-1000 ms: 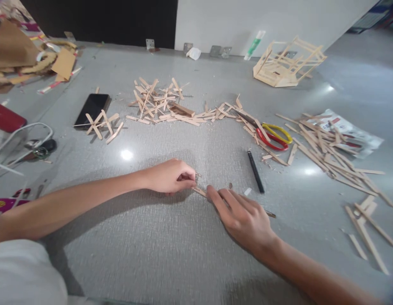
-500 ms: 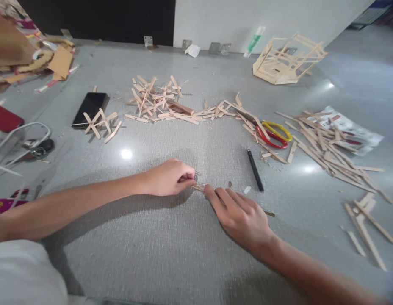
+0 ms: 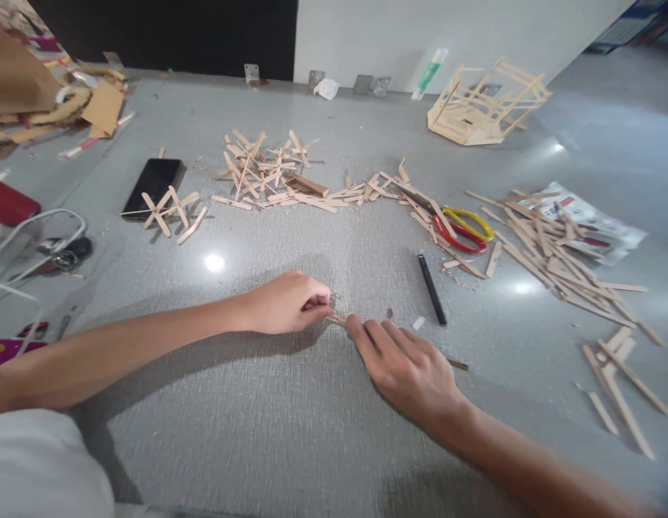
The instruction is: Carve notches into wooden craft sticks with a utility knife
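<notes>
Between my hands, low over the grey table, is a short flat wooden craft stick (image 3: 337,319), mostly covered by fingers. My left hand (image 3: 291,302) pinches its left end between thumb and curled fingers. At its other end, my right hand (image 3: 404,360) has its fingers drawn together and bent over the stick. A thin brownish strip (image 3: 458,365) pokes out from behind the right hand; whether that hand grips it too is hidden. Just beyond my fingers lie a small white scrap (image 3: 419,323) and a black pen-like stick (image 3: 432,289).
Cut craft sticks (image 3: 263,169) spread across the middle, beside scissors (image 3: 463,229) with red and yellow handles. More sticks (image 3: 561,259) lie right. A wooden frame model (image 3: 474,126) and a glue tube (image 3: 430,74) stand behind. A phone (image 3: 153,183) and cable (image 3: 64,212) lie left.
The craft stick has turned slightly, so its flat face shows less than before. My right hand has shifted a little left; my left hand has barely moved.
</notes>
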A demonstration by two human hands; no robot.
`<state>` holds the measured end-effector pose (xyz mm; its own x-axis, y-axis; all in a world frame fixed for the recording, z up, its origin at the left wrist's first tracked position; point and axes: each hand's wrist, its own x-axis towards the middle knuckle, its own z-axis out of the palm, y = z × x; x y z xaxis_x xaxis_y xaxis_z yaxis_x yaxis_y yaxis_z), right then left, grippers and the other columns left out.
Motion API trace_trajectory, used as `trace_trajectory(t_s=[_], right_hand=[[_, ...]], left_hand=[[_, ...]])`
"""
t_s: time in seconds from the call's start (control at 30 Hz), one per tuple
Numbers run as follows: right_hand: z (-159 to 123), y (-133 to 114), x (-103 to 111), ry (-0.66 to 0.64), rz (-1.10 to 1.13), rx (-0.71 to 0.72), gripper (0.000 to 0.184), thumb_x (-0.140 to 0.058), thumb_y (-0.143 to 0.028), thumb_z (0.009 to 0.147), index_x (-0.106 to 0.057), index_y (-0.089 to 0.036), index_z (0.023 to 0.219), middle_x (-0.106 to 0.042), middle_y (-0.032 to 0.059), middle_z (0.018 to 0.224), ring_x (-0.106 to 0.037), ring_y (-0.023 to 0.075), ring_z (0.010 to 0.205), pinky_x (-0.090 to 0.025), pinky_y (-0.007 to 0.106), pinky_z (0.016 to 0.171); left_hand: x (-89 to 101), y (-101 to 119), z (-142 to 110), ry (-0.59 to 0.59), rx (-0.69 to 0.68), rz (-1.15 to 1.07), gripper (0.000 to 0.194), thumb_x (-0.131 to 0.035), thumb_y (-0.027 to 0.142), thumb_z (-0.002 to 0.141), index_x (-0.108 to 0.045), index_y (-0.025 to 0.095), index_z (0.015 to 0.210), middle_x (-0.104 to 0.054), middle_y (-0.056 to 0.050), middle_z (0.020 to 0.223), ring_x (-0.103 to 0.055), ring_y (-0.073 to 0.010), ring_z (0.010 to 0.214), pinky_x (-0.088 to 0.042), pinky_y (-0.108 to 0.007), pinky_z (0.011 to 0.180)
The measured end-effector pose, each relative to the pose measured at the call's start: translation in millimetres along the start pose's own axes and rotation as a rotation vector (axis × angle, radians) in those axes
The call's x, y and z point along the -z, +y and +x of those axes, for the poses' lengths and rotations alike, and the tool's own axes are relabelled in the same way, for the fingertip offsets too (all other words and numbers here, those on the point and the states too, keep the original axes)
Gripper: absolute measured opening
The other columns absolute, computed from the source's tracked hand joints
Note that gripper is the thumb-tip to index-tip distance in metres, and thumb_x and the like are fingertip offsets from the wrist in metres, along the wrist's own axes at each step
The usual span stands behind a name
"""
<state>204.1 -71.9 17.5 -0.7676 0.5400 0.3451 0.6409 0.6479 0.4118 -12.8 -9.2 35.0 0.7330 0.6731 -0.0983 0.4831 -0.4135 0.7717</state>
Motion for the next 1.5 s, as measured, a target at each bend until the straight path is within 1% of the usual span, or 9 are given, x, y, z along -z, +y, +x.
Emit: trace_trajectory(t_s=[0.17,0.37,0.57,0.73,0.87,1.03,1.2,1.37,1.5], right_hand=[[4,-3,5,-0.002,-0.102,0.049,0.015,-0.056,-0.01,0.088,-0.068,-0.007,0.097,-0.052,-0.0012,0.061,-0.045,0.011,0.055,-0.03,0.029,0.053],[9,-7,7,-0.053,-0.192,0.064,0.018,-0.054,-0.007,0.086,-0.068,-0.005,0.098,-0.055,0.0006,0.063,-0.048,0.0116,0.054,-0.032,0.027,0.05],[15,-9,8,-0.076,-0.245,0.066,0.019,-0.048,-0.006,0.088,-0.067,-0.006,0.091,-0.055,0.0015,0.063,-0.046,0.0106,0.053,-0.031,0.026,0.047],[20,-8,7,-0.069,-0.224,0.049,0.018,-0.048,-0.007,0.09,-0.064,-0.01,0.082,-0.054,0.0004,0.06,-0.044,0.0104,0.051,-0.029,0.026,0.047],[20,-4,3,-0.04,-0.131,-0.004,0.019,-0.049,-0.003,0.088,-0.062,-0.013,0.079,-0.053,-0.0005,0.059,-0.046,0.0113,0.053,-0.029,0.027,0.049],[14,-1,0,-0.024,-0.068,-0.019,0.018,-0.051,-0.002,0.085,-0.064,-0.013,0.088,-0.055,-0.0011,0.062,-0.049,0.0115,0.056,-0.031,0.028,0.052],[10,-1,-1,-0.001,-0.09,-0.024,0.018,-0.052,-0.002,0.085,-0.066,-0.012,0.091,-0.056,-0.0019,0.062,-0.048,0.011,0.056,-0.031,0.028,0.053],[9,2,-2,-0.022,-0.061,-0.029,0.018,-0.052,-0.003,0.086,-0.066,-0.012,0.091,-0.057,-0.0014,0.064,-0.049,0.0119,0.058,-0.032,0.029,0.055],[9,2,-2,-0.002,-0.028,-0.019,0.02,-0.05,-0.003,0.087,-0.066,-0.012,0.093,-0.057,-0.0011,0.064,-0.048,0.0119,0.059,-0.033,0.029,0.056]], left_hand=[[-0.6,-2,0,0.0,-0.024,-0.034,0.031,-0.049,0.022,0.093,-0.043,0.017,0.064,-0.04,0.006,0.047,-0.033,-0.0064,0.042,-0.026,-0.022,0.047],[-1.2,-3,1,0.029,-0.062,-0.009,0.031,-0.048,0.02,0.092,-0.042,0.016,0.062,-0.039,0.007,0.047,-0.032,-0.0062,0.044,-0.026,-0.022,0.049],[-0.3,-1,3,0.028,-0.061,0.017,0.03,-0.048,0.016,0.089,-0.045,0.016,0.06,-0.041,0.006,0.048,-0.032,-0.0063,0.044,-0.025,-0.023,0.049],[0.6,0,2,0.024,-0.069,0.014,0.031,-0.048,0.017,0.09,-0.044,0.016,0.059,-0.039,0.006,0.047,-0.031,-0.0066,0.044,-0.025,-0.023,0.049],[1.2,0,3,0.024,-0.059,0.028,0.032,-0.048,0.018,0.09,-0.041,0.017,0.059,-0.036,0.006,0.047,-0.029,-0.0068,0.044,-0.023,-0.023,0.049],[1.4,-2,4,0.013,-0.008,0.015,0.031,-0.048,0.02,0.09,-0.044,0.016,0.06,-0.038,0.006,0.047,-0.032,-0.0072,0.044,-0.024,-0.022,0.048],[1.0,-3,3,0.011,-0.004,-0.014,0.033,-0.047,0.024,0.092,-0.043,0.017,0.061,-0.038,0.006,0.047,-0.032,-0.007,0.043,-0.024,-0.023,0.048],[-0.1,-4,3,0.023,-0.018,-0.002,0.03,-0.048,0.023,0.092,-0.047,0.016,0.063,-0.04,0.006,0.047,-0.032,-0.0066,0.042,-0.024,-0.023,0.048],[-1.1,-5,3,0.028,-0.015,0.004,0.03,-0.048,0.023,0.092,-0.049,0.015,0.064,-0.041,0.005,0.048,-0.034,-0.0067,0.043,-0.024,-0.022,0.048]])
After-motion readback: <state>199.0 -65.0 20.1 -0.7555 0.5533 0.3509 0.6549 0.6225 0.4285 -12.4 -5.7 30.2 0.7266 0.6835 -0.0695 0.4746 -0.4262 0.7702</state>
